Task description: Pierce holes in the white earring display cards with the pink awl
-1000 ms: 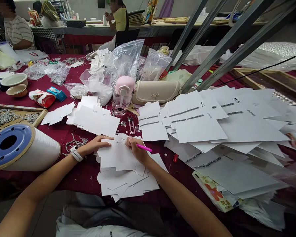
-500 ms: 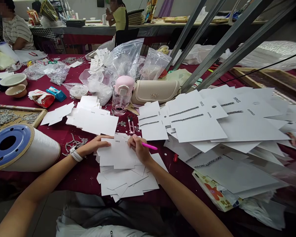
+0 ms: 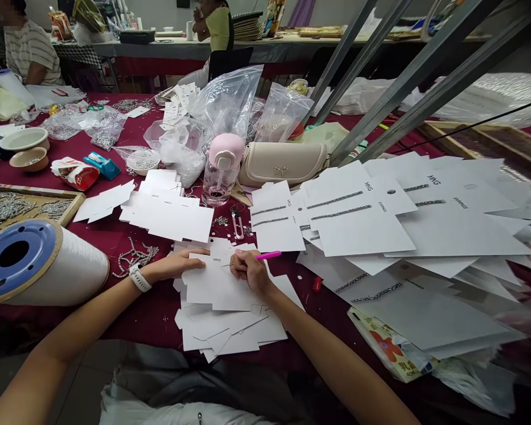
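In the head view, your left hand [image 3: 183, 264] rests on the left side of the white, rectangular printed cards [image 3: 228, 292]; whether it pinches them isn't clear. Your right hand [image 3: 250, 273], just apart, is closed around a slim, bright-pink tool [image 3: 269, 255] over them. They lie stacked on the dark-red, cloth-covered tabletop [image 3: 159, 321]. Expect light, slippery, easily creased cards; hold their edges flat.

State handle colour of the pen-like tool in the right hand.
Bright pink: the handle jutting from the right hand, best in the head view.

Maroon tablecloth [image 3: 157, 321] beneath white cards [image 3: 230, 289], a thread spool [image 3: 77, 268], a pink-lidded bottle [image 3: 221, 171] and a blue dispenser [image 3: 102, 166]
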Demonstrator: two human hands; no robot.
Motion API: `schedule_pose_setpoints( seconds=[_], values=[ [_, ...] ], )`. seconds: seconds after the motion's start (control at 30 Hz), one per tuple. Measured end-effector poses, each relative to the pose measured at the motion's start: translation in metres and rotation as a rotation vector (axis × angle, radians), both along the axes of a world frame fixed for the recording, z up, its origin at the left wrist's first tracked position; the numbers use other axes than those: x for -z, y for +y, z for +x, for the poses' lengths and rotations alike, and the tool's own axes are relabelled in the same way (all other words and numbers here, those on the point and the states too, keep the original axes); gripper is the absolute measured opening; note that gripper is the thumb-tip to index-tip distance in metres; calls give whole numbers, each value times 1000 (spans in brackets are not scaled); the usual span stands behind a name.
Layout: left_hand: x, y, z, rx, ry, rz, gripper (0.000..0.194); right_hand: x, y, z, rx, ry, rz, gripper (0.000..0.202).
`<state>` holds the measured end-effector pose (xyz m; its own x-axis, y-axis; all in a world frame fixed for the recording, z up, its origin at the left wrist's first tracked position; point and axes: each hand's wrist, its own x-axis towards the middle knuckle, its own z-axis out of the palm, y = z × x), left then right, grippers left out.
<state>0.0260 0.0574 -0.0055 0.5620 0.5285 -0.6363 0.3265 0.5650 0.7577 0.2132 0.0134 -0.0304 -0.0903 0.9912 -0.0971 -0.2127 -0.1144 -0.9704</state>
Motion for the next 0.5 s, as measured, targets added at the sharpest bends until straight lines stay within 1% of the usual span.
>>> schedule_pose_setpoints(
  seconds=[0.07, 0.3, 0.5],
  values=[
    [-1, 0, 1, -14, 16, 7, 50, 1, 1, -1, 9, -2, -3, 37],
    [-12, -2, 4, -67, 38, -23, 44, 1, 1, -2, 48, -10, -1, 37],
    [-10, -1, 4, -54, 11, -40, 44, 0, 1, -2, 52, -27, 7, 37]
  ],
)
